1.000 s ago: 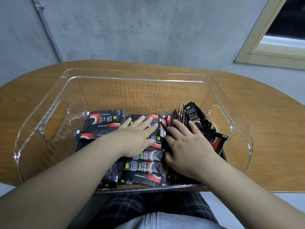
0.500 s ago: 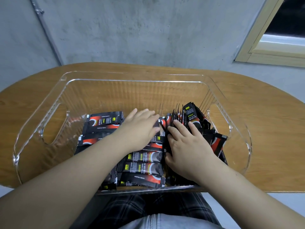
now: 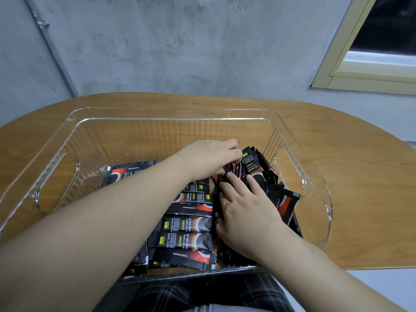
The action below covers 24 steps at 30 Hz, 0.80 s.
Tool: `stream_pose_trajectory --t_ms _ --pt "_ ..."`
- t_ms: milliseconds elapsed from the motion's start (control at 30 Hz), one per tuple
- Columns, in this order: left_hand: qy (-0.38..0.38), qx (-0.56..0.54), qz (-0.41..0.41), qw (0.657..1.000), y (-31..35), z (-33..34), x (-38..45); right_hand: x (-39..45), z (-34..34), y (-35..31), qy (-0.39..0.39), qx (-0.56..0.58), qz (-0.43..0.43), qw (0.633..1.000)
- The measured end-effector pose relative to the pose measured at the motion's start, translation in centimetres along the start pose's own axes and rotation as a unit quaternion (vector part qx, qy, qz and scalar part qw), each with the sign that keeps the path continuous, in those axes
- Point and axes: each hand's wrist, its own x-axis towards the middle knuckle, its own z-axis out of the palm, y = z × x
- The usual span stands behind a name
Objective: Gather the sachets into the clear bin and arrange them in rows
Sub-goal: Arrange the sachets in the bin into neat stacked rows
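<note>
Clear ribbed plastic bin (image 3: 139, 140); left hand (image 3: 209, 159) pinches glossy black upright sachets (image 3: 252, 164); right hand (image 3: 245, 206) flat, pressing them.

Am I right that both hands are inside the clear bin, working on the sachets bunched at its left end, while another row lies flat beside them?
Not quite: the bunched sachets stand at the right end of the clear bin, as the head view shows. The left hand and right hand are indeed inside it, and the flat row lies beside them.
</note>
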Motion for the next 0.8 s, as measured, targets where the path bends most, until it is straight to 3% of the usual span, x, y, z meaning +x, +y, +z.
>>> stream_pose_trajectory --t_ms 100,367,533,800 --pt "0.017 0.049 0.032 0.998 0.1 0.2 0.3 0.2 -0.4 -0.1 0.018 -0.019 -0.019 0.999" --pt "-0.026 0.144 0.068 0.987 -0.2 0.4 1.0 -0.2 0.5 -0.1 0.026 -0.022 -0.001 0.999" --pt "0.095 0.109 0.145 0.979 -1.2 0.2 0.2 0.1 -0.7 -0.3 0.020 -0.069 -0.001 0.997" --pt "0.143 0.140 0.146 0.969 -1.7 -0.1 -0.2 0.5 -1.6 -0.4 -0.039 -0.067 -0.007 0.997"
